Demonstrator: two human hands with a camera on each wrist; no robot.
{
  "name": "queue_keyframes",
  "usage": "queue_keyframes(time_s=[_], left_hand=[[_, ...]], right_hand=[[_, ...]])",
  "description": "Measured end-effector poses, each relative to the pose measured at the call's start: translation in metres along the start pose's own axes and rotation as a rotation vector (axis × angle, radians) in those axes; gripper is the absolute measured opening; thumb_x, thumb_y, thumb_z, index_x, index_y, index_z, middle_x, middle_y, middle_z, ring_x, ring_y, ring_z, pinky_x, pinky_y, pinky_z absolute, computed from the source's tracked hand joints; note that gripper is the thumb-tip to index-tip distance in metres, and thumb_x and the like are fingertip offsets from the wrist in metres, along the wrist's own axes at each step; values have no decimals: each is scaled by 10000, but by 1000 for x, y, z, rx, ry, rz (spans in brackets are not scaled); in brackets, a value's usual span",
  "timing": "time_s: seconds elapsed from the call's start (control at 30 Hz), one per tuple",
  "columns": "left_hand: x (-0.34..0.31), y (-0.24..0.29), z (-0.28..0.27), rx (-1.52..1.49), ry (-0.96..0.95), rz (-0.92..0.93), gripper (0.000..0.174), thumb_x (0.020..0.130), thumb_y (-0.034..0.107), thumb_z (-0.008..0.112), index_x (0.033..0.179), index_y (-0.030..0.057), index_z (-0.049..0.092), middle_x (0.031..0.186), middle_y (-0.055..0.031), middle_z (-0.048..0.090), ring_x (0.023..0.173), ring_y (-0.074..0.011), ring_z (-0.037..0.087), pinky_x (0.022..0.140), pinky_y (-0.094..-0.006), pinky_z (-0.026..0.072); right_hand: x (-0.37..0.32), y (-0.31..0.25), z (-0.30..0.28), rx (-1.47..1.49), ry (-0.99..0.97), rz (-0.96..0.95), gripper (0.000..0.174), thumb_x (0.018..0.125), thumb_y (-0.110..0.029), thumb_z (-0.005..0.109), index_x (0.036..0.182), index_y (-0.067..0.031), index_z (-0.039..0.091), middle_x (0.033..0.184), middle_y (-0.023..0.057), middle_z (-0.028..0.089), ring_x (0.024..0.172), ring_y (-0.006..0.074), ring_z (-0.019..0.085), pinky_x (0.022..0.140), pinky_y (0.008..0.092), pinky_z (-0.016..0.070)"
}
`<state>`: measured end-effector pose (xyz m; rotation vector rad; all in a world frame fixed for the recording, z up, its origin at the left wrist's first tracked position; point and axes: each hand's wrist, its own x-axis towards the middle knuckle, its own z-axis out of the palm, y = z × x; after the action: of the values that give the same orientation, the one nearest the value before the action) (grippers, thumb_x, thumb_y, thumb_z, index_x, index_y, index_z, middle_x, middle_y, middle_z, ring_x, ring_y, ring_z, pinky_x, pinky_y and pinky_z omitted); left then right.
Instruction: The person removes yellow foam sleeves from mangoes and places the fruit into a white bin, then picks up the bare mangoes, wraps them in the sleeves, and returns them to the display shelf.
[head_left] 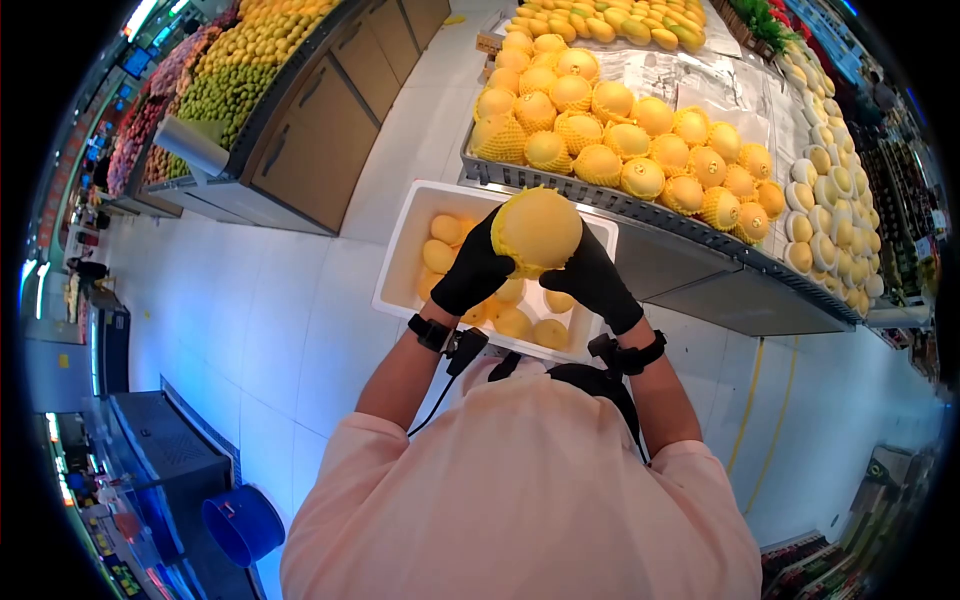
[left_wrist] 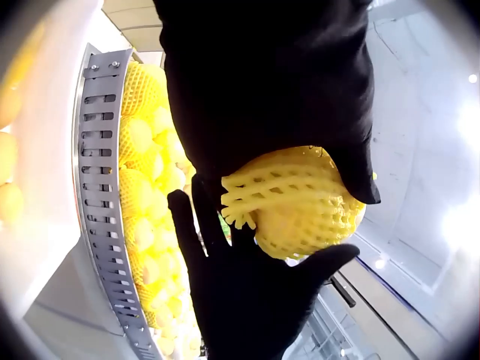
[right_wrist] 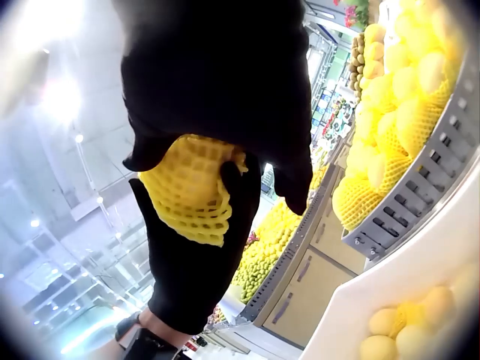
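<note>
A large round yellow fruit (head_left: 541,228) in a yellow foam net is held up over a white box (head_left: 392,262) of similar fruit. My black-gloved left hand (head_left: 474,268) grips its left side, and my gloved right hand (head_left: 597,283) holds its right side. In the left wrist view the net (left_wrist: 300,206) covers the fruit between the left hand (left_wrist: 270,90) above and the right hand (left_wrist: 247,292) below. The right wrist view shows the netted fruit (right_wrist: 191,187) with the right hand (right_wrist: 217,82) curved over it.
Just beyond the box stands a display with a grey slotted edge (head_left: 610,200), piled with netted yellow fruit (head_left: 640,179). Another fruit stand (head_left: 300,130) is at the upper left. A blue bucket (head_left: 243,525) sits on the floor at the lower left.
</note>
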<state>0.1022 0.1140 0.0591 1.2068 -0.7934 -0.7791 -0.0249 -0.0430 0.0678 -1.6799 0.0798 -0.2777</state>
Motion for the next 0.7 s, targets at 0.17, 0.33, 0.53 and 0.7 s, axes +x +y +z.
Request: queue_keyframes(time_s=[0.17, 0.33, 0.53, 0.7], left_hand=[[8, 11, -7, 243, -10, 62, 965, 581, 185, 879, 1393, 24, 383, 1401, -84, 446, 1287, -212, 431, 1084, -342, 341], [2, 33, 2, 459, 17, 122, 1034, 535, 75, 869, 1424, 42, 340, 1415, -89, 430, 1307, -215, 405, 1097, -347, 321], [3, 2, 6, 545, 74, 136, 1021, 546, 83, 873, 1406, 29, 326, 1353, -108, 463, 1277, -232, 428, 1071, -357, 358], [-4, -21, -12, -31, 80, -26, 804, 741, 167, 789, 1393, 31, 339, 1341, -102, 479, 1249, -235, 459, 1060, -367, 376]], right_hand=[[-4, -5, 1, -168, 115, -20, 947, 591, -55, 842, 1395, -42, 341, 1335, 115, 488, 1234, 234, 472, 1032, 352, 397], [-5, -8, -4, -197, 155, -24, 910, 602, -72, 846, 1375, -30, 366, 1311, 123, 515, 1201, 227, 502, 1017, 353, 412], [-4, -10, 4, -38, 126, 41, 765, 698, 0, 751, 1373, -27, 392, 1261, 110, 550, 1127, 212, 552, 963, 321, 451], [-3, -19, -13, -28, 29, 171, 776, 716, -18, 773, 1388, -54, 385, 1177, 84, 576, 974, 173, 605, 859, 293, 507]])
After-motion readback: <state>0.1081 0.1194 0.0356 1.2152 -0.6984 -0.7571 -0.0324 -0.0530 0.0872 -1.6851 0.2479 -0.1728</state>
